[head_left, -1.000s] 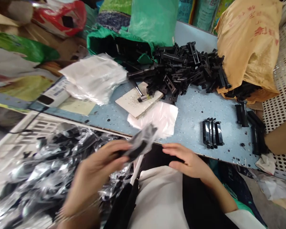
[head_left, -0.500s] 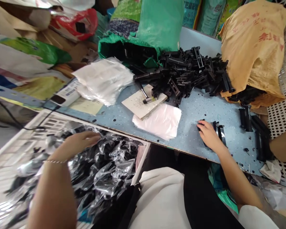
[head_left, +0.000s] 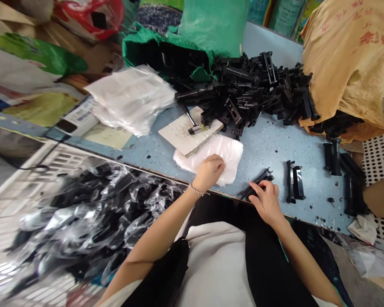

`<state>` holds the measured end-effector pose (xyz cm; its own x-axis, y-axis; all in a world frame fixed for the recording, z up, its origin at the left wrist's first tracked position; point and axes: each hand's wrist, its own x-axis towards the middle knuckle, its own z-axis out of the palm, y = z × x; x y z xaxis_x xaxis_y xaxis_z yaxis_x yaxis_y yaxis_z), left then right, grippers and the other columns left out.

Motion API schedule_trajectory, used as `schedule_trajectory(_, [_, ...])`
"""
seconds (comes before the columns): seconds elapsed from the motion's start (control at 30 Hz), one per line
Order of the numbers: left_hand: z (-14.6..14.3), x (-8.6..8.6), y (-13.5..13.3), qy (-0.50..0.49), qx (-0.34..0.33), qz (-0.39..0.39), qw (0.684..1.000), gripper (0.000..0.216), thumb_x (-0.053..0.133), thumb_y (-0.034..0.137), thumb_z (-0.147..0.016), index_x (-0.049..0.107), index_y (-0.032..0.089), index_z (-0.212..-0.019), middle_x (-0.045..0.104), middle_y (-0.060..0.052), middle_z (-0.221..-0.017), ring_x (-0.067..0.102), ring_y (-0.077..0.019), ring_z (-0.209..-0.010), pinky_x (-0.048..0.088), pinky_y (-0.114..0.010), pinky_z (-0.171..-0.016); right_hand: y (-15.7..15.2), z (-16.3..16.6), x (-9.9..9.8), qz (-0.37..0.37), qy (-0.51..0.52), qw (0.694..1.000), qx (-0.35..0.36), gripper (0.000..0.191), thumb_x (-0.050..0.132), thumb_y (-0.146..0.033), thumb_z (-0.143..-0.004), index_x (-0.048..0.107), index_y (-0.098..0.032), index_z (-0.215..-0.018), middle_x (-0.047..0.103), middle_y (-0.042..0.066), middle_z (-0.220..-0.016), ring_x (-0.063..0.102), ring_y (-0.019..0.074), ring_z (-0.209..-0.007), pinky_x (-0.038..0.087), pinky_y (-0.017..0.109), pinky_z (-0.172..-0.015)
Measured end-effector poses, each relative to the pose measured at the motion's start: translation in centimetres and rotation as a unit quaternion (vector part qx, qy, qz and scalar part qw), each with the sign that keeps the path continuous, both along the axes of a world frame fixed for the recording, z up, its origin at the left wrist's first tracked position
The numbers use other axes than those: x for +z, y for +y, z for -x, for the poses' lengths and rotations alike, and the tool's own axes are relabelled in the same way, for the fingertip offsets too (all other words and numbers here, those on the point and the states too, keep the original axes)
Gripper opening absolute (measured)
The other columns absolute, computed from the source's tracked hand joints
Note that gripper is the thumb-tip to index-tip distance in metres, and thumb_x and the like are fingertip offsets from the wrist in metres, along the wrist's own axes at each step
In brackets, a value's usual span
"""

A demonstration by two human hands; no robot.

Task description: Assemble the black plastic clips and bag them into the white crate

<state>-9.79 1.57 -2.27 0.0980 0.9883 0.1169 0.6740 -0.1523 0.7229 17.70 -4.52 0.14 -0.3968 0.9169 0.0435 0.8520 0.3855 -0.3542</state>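
My left hand (head_left: 209, 172) rests on the stack of thin clear plastic bags (head_left: 232, 149), its fingers curled together at the top bag. Its fingertips are partly hidden. Close to the table's front edge, my right hand (head_left: 266, 200) grips a long black plastic part (head_left: 259, 179) lying slantwise, thumb and fingers around it. Two similar black parts (head_left: 294, 182) stand side by side just to the right of that hand. Behind the bags lies a pale board (head_left: 182, 136) with a small metal-and-black tool (head_left: 195, 128) on it.
A heap of black parts (head_left: 249, 89) spreads across the back, between an open green sack (head_left: 211, 30) and a yellow sack (head_left: 348, 64). Bagged parts fill a white crate (head_left: 25, 160) at lower left. Another person's limb (head_left: 380, 194) shows at right, near more black parts (head_left: 352, 187).
My left hand has moved from over the crate onto the plastic bags. My right hand has brought a black part left and nearer the front edge, away from the other two.
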Motion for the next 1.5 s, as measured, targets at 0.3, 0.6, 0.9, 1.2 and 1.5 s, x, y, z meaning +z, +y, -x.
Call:
schedule_trajectory(0.3, [0.7,0.2,-0.7,-0.116,0.041,-0.020,0.992,0.013,0.063,0.020,-0.084,0.073,0.018,-0.076,0.065,-0.006,-0.092,0.065,-0.0166,-0.081,0.057,-0.029,-0.072,0.1,-0.7,0.1,-0.072,-0.054,0.991,-0.099,0.061,0.066,-0.058,-0.090,0.059,-0.015,-0.133,0.044,0.023,-0.137,0.047,0.0431,-0.125,0.047,0.063,-0.102])
schedule_trajectory(0.6, [-0.5,-0.5,-1.1,-0.026,0.050,-0.077,0.995,0.011,0.063,0.017,-0.085,0.068,0.018,-0.075,0.063,-0.008,-0.098,0.065,-0.0185,-0.084,0.059,-0.033,-0.075,1.4,1.0,-0.2,0.016,-0.001,0.995,-0.100,0.060,0.058,-0.029,-0.092,0.047,-0.021,-0.150,0.056,0.022,-0.135,0.057,0.0411,-0.120,0.050,0.063,-0.099])
schedule_trajectory(0.9, [-0.1,-0.4,-0.9,-0.061,0.052,-0.071,0.994,0.014,0.061,0.018,-0.087,0.068,0.017,-0.075,0.066,-0.009,-0.096,0.066,-0.0189,-0.083,0.059,-0.033,-0.074,0.7,2.2,0.5,0.518,0.521,0.669,-0.114,0.042,0.063,-0.049,-0.090,0.071,-0.015,-0.113,0.076,0.012,-0.098,0.069,0.0186,-0.070,0.060,0.030,-0.060])
schedule_trajectory(1.2, [2.0,1.7,-2.4,0.051,0.009,-0.156,0.986,0.023,0.047,0.006,-0.092,0.066,0.018,-0.087,0.069,-0.013,-0.113,0.066,-0.0224,-0.095,0.059,-0.038,-0.083,0.7,3.2,-1.4,0.597,0.635,0.454,-0.184,0.032,0.059,-0.039,-0.092,0.068,-0.013,-0.109,0.075,0.010,-0.086,0.058,0.0114,-0.056,0.049,0.019,-0.043])
schedule_trajectory(1.5, [1.5,0.7,-1.9,0.025,-0.002,-0.094,0.995,0.063,0.044,0.001,-0.085,0.051,0.018,-0.146,0.055,-0.017,-0.146,0.060,-0.0274,-0.129,0.056,-0.046,-0.105,1.5,4.0,0.3,0.635,0.632,0.430,-0.115,0.054,0.039,-0.056,-0.097,0.060,-0.013,-0.124,0.058,0.002,-0.081,0.031,0.0078,-0.048,0.029,0.015,-0.032])
